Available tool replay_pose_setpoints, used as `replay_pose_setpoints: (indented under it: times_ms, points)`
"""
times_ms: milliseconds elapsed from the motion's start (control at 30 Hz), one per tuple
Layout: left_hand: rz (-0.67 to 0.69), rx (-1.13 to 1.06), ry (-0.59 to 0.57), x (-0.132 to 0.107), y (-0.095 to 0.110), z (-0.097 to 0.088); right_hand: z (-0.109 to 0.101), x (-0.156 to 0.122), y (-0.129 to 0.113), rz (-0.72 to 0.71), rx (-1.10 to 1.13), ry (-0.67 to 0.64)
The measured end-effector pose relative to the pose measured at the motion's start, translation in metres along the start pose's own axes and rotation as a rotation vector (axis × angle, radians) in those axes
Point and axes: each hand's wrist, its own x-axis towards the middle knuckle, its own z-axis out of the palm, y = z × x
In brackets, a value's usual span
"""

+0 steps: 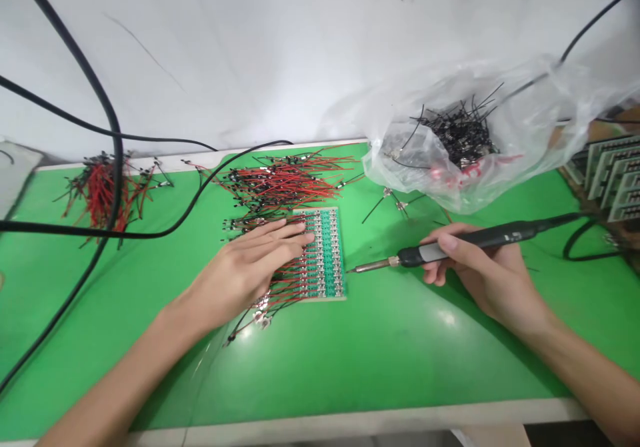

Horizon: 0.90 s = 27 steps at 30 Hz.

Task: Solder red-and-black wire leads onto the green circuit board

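Note:
A green circuit board panel (pixel 327 254) lies in the middle of the green mat (pixel 350 354), with many red and black wires (pixel 293 277) attached along its left side. My left hand (pixel 250 267) lies flat on those wires, fingers stretched out and pressing them down. My right hand (pixel 475 267) grips a black soldering iron (pixel 450 250) like a pen. The iron's metal tip points left, just right of the board's edge and not touching it.
Loose red and black wires lie in a heap (pixel 285 180) behind the board and another heap (pixel 103 190) at far left. A clear plastic bag (pixel 475 140) of black parts sits back right. Black cables (pixel 115 167) cross the left side. Stacked boards (pixel 613 177) stand at far right.

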Motion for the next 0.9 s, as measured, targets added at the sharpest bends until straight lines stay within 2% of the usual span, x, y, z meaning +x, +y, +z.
replay_pose_setpoints:
  times_ms: [100,233,367,467,633,767,900]
  points:
    - [-0.013,0.0,0.003,0.004,0.0,-0.003,-0.001,0.002,0.001,0.0,0.004,-0.009]
    - [-0.066,-0.009,0.127,0.004,0.011,-0.014,-0.003,0.003,0.001,-0.008,0.019,0.005]
    - [-0.302,-0.096,0.272,0.008,0.029,-0.026,-0.002,0.005,-0.001,0.014,0.022,0.018]
    - [-0.436,-0.237,0.279,0.014,0.035,-0.027,0.0,0.01,-0.004,0.035,0.013,0.018]
    - [-0.313,-0.261,0.148,0.017,0.03,-0.014,0.003,0.017,-0.006,0.033,0.024,0.022]
    - [-0.228,-0.243,0.108,0.009,0.028,0.0,0.004,0.019,-0.004,0.032,0.023,0.002]
    - [-0.162,-0.132,0.089,0.003,0.028,0.009,0.003,0.019,-0.001,0.017,0.02,0.003]
